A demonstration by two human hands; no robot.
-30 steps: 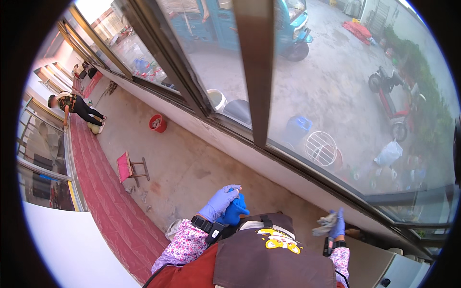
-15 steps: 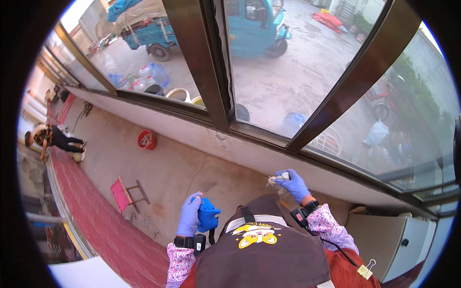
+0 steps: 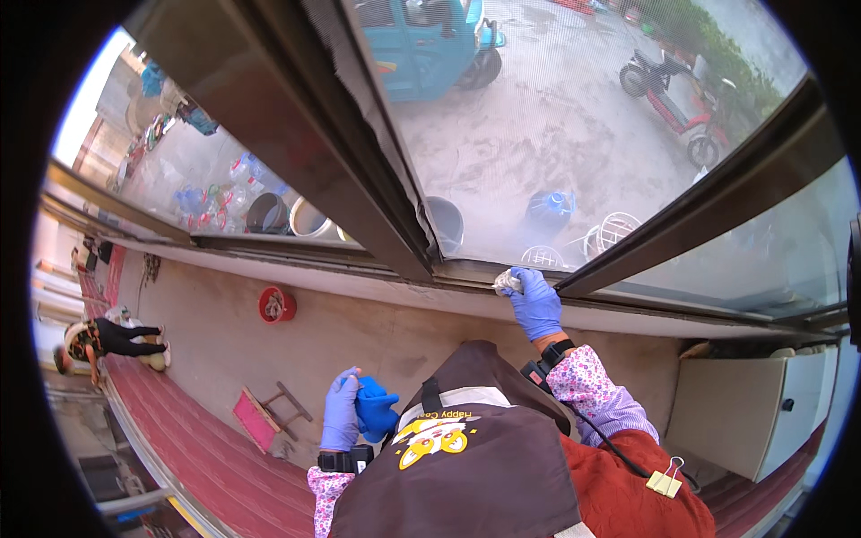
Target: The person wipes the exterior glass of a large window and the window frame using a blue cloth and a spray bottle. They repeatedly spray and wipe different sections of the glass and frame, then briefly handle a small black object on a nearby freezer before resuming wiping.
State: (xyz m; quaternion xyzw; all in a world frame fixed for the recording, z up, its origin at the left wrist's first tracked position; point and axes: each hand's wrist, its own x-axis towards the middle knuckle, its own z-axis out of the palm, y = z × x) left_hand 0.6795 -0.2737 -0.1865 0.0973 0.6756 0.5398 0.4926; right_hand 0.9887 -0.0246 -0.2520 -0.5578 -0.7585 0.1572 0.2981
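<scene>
My right hand (image 3: 538,305), in a purple glove, is closed around a crumpled greyish-white rag (image 3: 507,282). The rag is at the bottom track of the window frame (image 3: 466,271), beside a dark slanting upright; whether it presses on the track is hard to tell. Lower and to the left, my left hand (image 3: 339,412), gloved alike, grips a bunched blue cloth (image 3: 376,409) in front of my brown apron (image 3: 475,457). The cloth hangs clear of the window.
A red bucket (image 3: 276,305) and a small pink-seated stool (image 3: 258,418) stand on the floor to the left. Farther left, a person (image 3: 126,341) bends over. A pale cabinet (image 3: 731,412) is at the right. Outside are a teal three-wheeler (image 3: 421,54) and a red scooter (image 3: 673,108).
My right hand has moved up with the rag to the window's bottom track. My left hand keeps the blue cloth at about the same place. The view has shifted toward the window.
</scene>
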